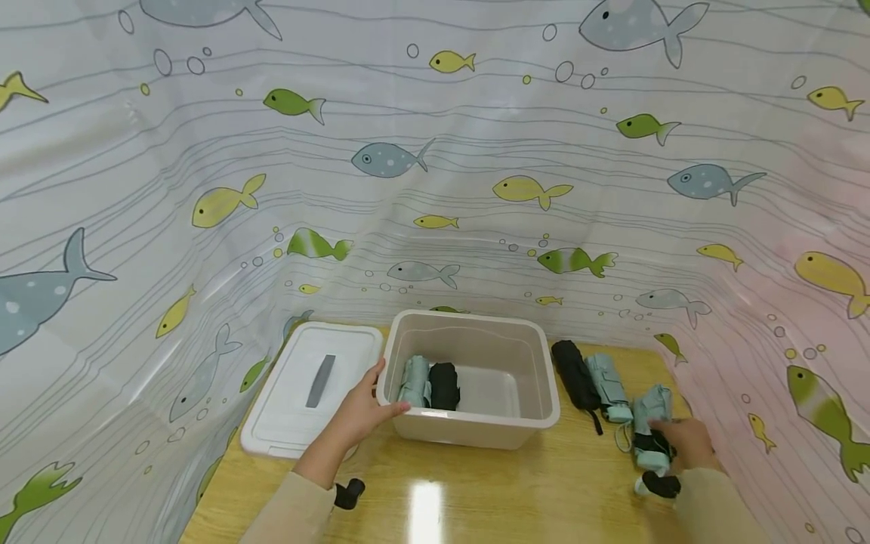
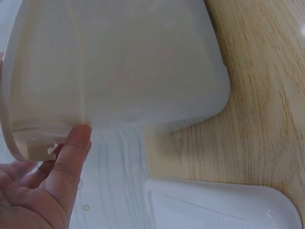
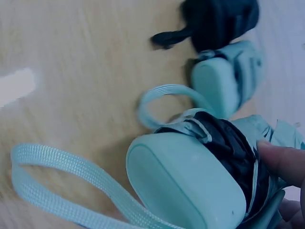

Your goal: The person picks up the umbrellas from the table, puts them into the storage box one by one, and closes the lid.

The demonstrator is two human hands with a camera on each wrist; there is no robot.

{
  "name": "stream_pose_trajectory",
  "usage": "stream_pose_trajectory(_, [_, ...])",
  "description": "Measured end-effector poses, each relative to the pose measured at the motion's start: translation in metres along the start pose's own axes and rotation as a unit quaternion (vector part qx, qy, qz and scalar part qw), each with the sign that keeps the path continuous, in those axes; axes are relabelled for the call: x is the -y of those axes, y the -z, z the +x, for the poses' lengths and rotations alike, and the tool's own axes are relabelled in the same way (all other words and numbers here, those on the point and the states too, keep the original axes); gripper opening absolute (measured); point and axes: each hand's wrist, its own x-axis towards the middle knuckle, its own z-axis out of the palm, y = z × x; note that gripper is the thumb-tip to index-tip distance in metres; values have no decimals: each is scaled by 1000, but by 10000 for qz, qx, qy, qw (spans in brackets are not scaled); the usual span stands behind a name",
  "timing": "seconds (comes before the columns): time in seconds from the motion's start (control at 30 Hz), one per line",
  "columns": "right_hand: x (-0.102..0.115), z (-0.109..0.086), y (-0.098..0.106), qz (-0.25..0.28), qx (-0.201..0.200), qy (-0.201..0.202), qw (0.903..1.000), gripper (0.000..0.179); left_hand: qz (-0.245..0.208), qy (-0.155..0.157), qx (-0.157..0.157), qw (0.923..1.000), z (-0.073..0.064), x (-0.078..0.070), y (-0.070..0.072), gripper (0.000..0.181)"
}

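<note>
At the near left corner of the beige plastic storage box [image 1: 469, 432], my left hand [image 1: 362, 414] grips the rim. In the left wrist view its fingers [image 2: 71, 157] lie against the box's outer wall. My right hand [image 1: 689, 444] holds a folded mint-green umbrella [image 1: 652, 404] at the table's right side. The right wrist view shows its pale handle end [image 3: 186, 181], a wrist strap [image 3: 71, 164] and a thumb [image 3: 281, 160] on the fabric. Inside the box, at its left end, a folded mint-green umbrella [image 1: 414, 378] lies beside a black one [image 1: 445, 385].
Between box and right hand lie a black folded umbrella [image 1: 576, 374] and another mint-green one [image 1: 608, 385]. A white lid [image 1: 285, 400] with a grey handle rests on the wooden table [image 1: 503, 491] left of the box. A fish-patterned curtain [image 1: 476, 136] surrounds the table.
</note>
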Motion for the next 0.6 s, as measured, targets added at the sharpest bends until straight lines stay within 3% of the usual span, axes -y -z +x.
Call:
stream_pose_trajectory(0.17, [17,2,16,-86,-336,346,9988,76,-9,-30,13,10000,1,0,1,115])
stream_pose_trajectory(0.33, [44,-2,32,201,-83,524,9984,93,-29,-24,21,10000,1,1,2,115])
stream_pose_trajectory(0.47, [70,-12,41,256,1,626,9977,94,-75,-26,26,10000,1,1,1,115])
stream_pose_trajectory(0.6, [96,-26,51,204,371,720,9965,99,-85,-47,54,9999,1,1,0,115])
